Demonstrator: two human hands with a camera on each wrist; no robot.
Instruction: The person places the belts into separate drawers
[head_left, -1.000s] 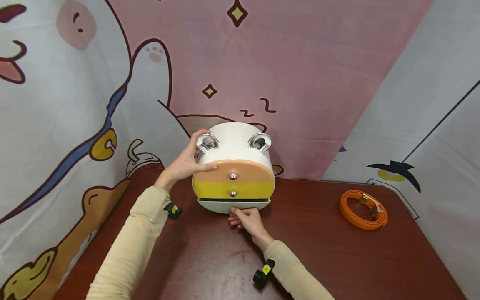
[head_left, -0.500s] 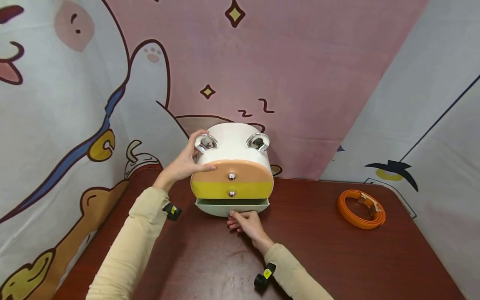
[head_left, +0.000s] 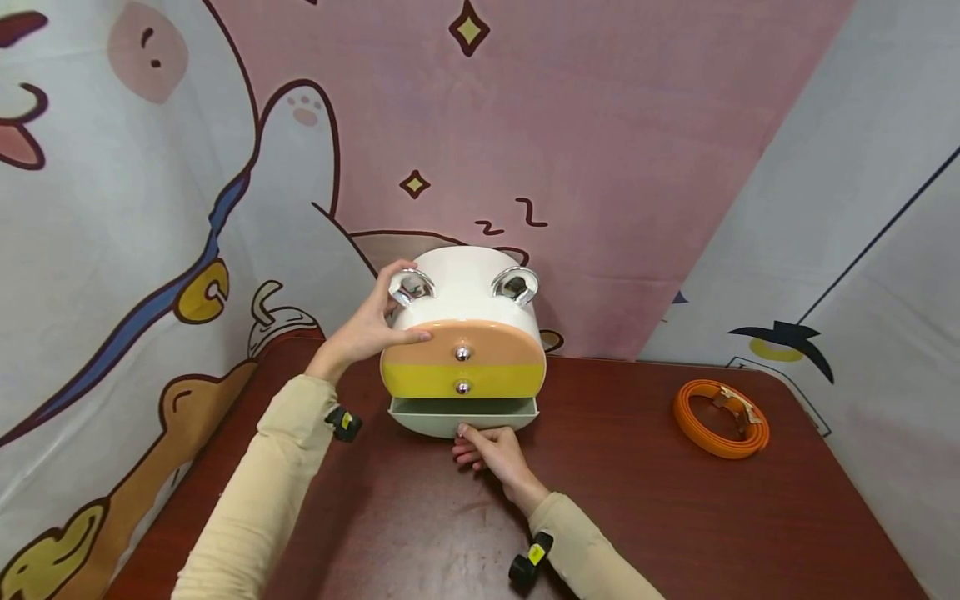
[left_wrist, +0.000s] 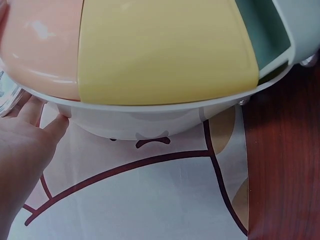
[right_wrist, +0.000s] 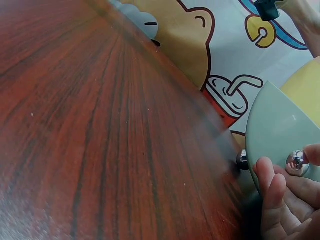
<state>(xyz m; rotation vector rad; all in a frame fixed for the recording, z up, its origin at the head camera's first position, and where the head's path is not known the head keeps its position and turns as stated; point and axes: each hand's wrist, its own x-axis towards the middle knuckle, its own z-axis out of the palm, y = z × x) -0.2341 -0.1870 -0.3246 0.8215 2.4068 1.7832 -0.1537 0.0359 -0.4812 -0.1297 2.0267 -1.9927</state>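
Observation:
A small white drawer box with silver ear-shaped pieces on top stands near the wall. Its front has an orange drawer, a yellow drawer and a pale green bottom drawer, which is pulled partway out; its visible inside is bare. My left hand grips the box's left side, thumb across the orange front and fingers by the left silver ear. At the green drawer's front, my right hand pinches its silver knob, other fingers curled below.
A coiled orange belt lies at the right of the dark red-brown table. Behind the box hangs a cartoon-printed cloth, and the cloth also covers the left side. A small dark foot shows under the box.
The green bottom drawer has slid out toward me, going from a narrow gap to a wider opening, with my right hand moving along on its knob. My left hand keeps its grip.

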